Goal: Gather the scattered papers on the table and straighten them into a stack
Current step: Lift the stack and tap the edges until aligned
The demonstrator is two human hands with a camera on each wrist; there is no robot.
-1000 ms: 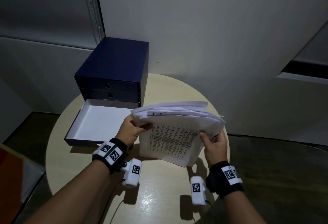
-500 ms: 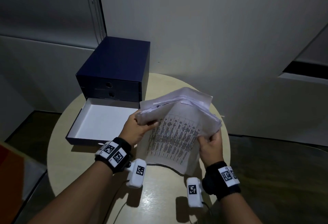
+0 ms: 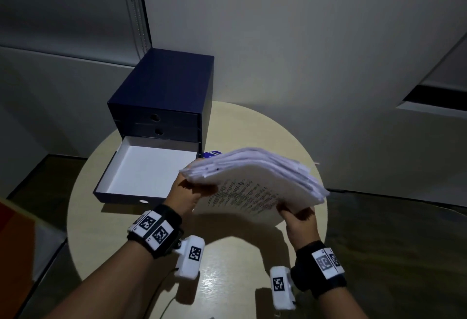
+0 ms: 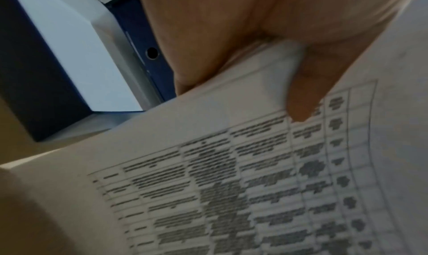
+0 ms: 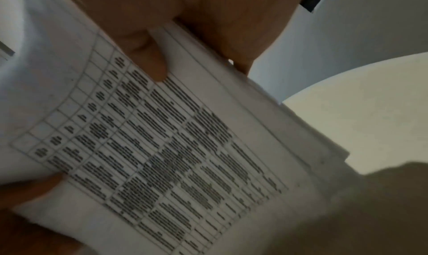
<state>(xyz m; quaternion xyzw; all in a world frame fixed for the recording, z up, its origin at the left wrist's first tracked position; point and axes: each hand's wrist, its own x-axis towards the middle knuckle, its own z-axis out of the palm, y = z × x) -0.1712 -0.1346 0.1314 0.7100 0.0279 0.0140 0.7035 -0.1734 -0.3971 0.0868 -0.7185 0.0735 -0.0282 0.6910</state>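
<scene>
A thick bundle of white papers (image 3: 255,182) is held up off the round beige table (image 3: 227,275), its edges ragged and its printed table facing me. My left hand (image 3: 188,196) grips the bundle's left edge, thumb on the printed page (image 4: 231,185). My right hand (image 3: 299,220) grips the lower right corner, thumb across the printed sheet (image 5: 162,149). In the left wrist view the left thumb (image 4: 301,98) presses on the page. The right wrist view has the right thumb (image 5: 148,57) on the page. The papers hide the fingers behind them.
A dark blue drawer box (image 3: 164,99) stands at the back left of the table. Its bottom drawer (image 3: 146,169) is pulled out, white inside. A small blue object (image 3: 213,153) peeks out behind the papers. Floor lies past the table's rim on both sides.
The bundle has tipped from nearly upright, bottom edge near the table, to a flatter tilt lifted above it. Both hands kept their grip; the right hand moved lower and outward.
</scene>
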